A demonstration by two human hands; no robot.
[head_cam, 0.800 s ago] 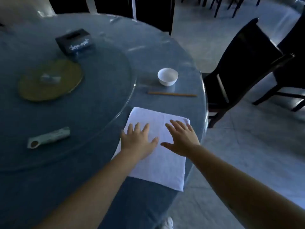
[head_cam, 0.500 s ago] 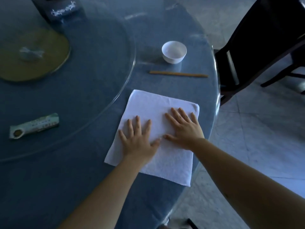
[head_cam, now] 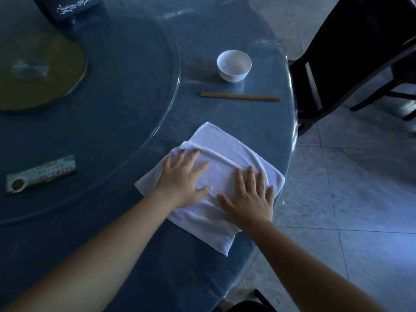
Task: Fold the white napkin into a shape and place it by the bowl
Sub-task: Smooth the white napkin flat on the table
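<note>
Left hand (head_cam: 183,179) and right hand (head_cam: 249,198) press flat on napkin (head_cam: 216,230).

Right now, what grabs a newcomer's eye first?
The white napkin at the table's near edge, with the left hand and right hand pressed flat on it. Beyond it, chopsticks lie in front of a small white bowl.
</note>
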